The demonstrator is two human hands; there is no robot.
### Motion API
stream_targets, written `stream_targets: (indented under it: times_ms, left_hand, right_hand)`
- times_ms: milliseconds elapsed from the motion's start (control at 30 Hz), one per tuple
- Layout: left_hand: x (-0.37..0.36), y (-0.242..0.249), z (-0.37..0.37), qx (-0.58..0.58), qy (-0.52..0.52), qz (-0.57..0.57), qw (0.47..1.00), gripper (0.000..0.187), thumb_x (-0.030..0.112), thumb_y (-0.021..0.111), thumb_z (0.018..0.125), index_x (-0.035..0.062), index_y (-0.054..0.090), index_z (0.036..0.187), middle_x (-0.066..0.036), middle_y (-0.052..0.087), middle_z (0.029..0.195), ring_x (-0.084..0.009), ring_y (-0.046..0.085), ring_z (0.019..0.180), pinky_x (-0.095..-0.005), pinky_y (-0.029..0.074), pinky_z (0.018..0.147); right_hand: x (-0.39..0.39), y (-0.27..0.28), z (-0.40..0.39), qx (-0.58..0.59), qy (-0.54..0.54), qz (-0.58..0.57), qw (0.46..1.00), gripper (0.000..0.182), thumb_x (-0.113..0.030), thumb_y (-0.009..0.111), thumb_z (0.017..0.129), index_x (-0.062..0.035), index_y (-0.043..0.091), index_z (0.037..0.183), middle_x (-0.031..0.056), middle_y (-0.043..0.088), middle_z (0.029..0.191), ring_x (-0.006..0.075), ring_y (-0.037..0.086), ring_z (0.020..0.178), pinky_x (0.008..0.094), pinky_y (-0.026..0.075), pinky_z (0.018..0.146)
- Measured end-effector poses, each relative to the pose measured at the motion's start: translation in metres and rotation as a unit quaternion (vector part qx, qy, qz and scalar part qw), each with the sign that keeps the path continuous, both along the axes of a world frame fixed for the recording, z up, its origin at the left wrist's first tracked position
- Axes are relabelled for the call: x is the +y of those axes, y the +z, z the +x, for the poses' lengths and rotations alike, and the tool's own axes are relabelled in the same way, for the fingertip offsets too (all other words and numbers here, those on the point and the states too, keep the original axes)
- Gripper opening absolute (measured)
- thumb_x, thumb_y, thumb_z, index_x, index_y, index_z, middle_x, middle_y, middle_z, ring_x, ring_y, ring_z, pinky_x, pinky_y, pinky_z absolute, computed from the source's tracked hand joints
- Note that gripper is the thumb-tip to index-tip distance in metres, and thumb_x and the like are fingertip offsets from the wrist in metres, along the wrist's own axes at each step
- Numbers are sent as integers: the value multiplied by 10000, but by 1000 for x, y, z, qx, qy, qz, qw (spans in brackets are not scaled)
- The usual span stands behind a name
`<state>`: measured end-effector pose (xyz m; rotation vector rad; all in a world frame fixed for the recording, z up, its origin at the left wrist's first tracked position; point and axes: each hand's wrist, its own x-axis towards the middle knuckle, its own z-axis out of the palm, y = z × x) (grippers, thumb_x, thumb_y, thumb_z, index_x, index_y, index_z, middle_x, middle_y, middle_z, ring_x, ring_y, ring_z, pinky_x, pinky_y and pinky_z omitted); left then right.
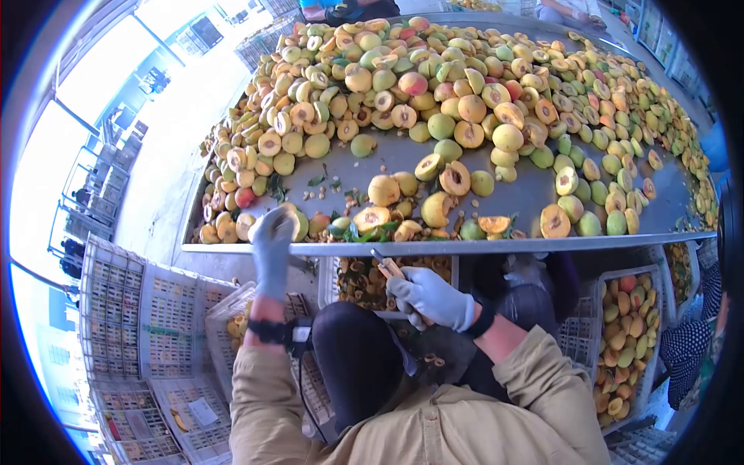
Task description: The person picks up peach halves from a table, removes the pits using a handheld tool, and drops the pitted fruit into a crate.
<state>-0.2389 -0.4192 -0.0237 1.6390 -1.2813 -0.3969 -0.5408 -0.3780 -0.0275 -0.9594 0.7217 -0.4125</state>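
Gloved and curled shut, the right hand (431,297) grips a small knife (387,266) just below the front edge of the worktop (496,246), with the blade tip pointing up toward that edge. Left of it, the left hand (273,240), also gloved, reaches over the same edge and closes round a fruit (297,225) lying on the worktop right at the rim. Under the worktop, a crate (628,349) on the right holds whole fruit, and a bin of pits (360,280) sits below the edge between the two hands. On the worktop just beyond the edge lie halved fruits (372,218) among scattered leaves (335,186), cut faces up. Farther back, the worktop carries a deep heap of fruit (434,85), green, yellow and red, many pieces already split. At the far end of the worktop another person (349,9) stands, only partly in view.
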Motion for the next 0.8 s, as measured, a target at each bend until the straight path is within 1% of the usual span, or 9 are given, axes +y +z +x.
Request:
stream_targets:
  times_ms: [100, 267, 400, 500, 567, 633, 700, 767, 800]
  left_hand:
    - [-86, -5, -36, -115, -60, 45, 991, 305, 165, 662, 783, 80, 628, 1074, -110, 658, 930, -203, 625, 860, -294, 489, 766]
    - [-202, -24, -75, -370, -88, 158, 911, 498, 342, 653, 778, 224, 518, 1243, -157, 595, 1099, -325, 583, 1020, -399, 478, 837]
    - [-241, -53, -94, -461, -71, 256, 847, 647, 380, 662, 746, 277, 406, 1331, -175, 553, 1164, -326, 568, 1032, -402, 462, 859]
    - [-235, -52, -87, -408, -72, 265, 870, 612, 399, 668, 734, 244, 446, 1283, -186, 562, 1128, -334, 574, 1008, -400, 462, 855]
    - [-216, -36, -75, -142, -115, 271, 945, 520, 366, 627, 794, 229, 451, 1264, -135, 582, 1061, -288, 599, 925, -377, 491, 755]
    - [-183, -13, -64, 133, -148, 247, 948, 429, 332, 586, 854, 214, 455, 1244, -84, 601, 993, -242, 624, 843, -354, 521, 655]
    - [-134, 9, -59, 313, -230, 148, 909, 373, 315, 511, 907, 156, 442, 1237, -106, 600, 1017, -229, 620, 844, -313, 507, 604]
    - [-75, 24, -63, 456, -273, 110, 840, 389, 346, 489, 909, 100, 458, 1208, -118, 598, 1026, -243, 618, 859, -327, 517, 651]
    - [-51, 22, -65, 530, -263, 107, 799, 402, 296, 498, 903, 96, 428, 1245, -115, 570, 1088, -254, 614, 901, -365, 538, 719]
  right_hand:
    - [-9, -3, -6, -57, -28, 14, 998, 233, -286, 489, 925, -58, 489, 881, -13, 487, 604, 57, 476, 423, 208, 386, 354]
    - [-21, -7, -15, -68, -31, 87, 993, 212, -270, 522, 915, -64, 478, 936, -29, 455, 605, 49, 434, 424, 202, 374, 372]
    - [-21, -22, -20, -76, -29, 109, 991, 239, -305, 531, 915, -75, 477, 950, -13, 472, 630, 60, 428, 426, 216, 360, 379]
    - [-20, -14, -24, -70, -23, 99, 992, 224, -295, 521, 919, -76, 485, 948, -15, 471, 635, 55, 418, 426, 212, 364, 387]
    - [-18, -8, -24, -71, -38, 82, 993, 215, -280, 511, 923, -67, 489, 945, -15, 474, 637, 54, 421, 427, 210, 370, 394]
    - [-13, -7, -22, -88, -59, 48, 993, 208, -264, 503, 926, -57, 493, 944, -14, 478, 639, 55, 428, 430, 210, 375, 399]
    - [-8, -14, -20, -116, -82, 5, 990, 203, -248, 497, 927, -46, 497, 946, -10, 482, 642, 56, 439, 434, 210, 379, 402]
    - [-4, -12, -19, -87, -101, -78, 988, 223, -247, 499, 929, -24, 511, 930, 1, 491, 634, 46, 446, 441, 212, 376, 394]
    - [-2, -12, -16, -58, -105, -117, 986, 239, -255, 503, 927, -16, 514, 916, 39, 519, 634, 100, 488, 454, 250, 395, 417]
